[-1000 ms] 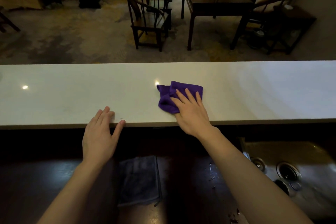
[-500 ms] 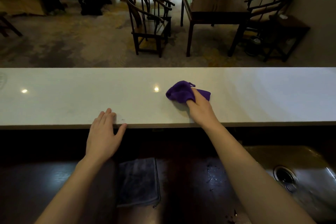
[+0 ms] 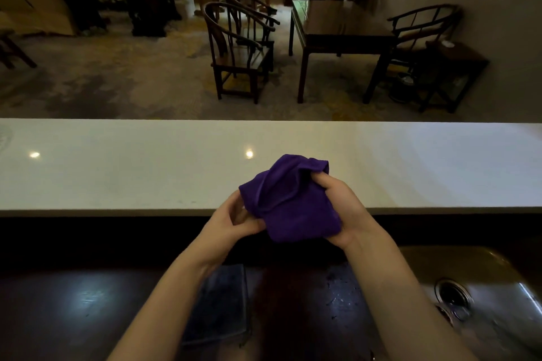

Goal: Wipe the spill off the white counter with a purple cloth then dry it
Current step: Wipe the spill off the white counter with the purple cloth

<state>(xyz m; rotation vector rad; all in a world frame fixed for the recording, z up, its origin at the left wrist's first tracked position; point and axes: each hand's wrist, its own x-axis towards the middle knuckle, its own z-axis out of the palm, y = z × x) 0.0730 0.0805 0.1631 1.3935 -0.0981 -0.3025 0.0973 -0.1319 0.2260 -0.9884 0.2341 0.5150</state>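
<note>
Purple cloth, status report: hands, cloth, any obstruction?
Left hand and right hand both grip purple cloth, bunched, lifted above white counter edge. Nothing in the way.

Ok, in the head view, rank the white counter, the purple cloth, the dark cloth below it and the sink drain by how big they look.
1. White counter
2. Purple cloth, though it is raised nearer the camera
3. Dark cloth, partly hidden by an arm, so this rank is unsure
4. Sink drain

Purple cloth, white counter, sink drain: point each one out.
purple cloth (image 3: 289, 202), head view, middle of the bunched fabric.
white counter (image 3: 117, 173), head view, bare top, left.
sink drain (image 3: 451, 293), head view, dark opening.
</note>
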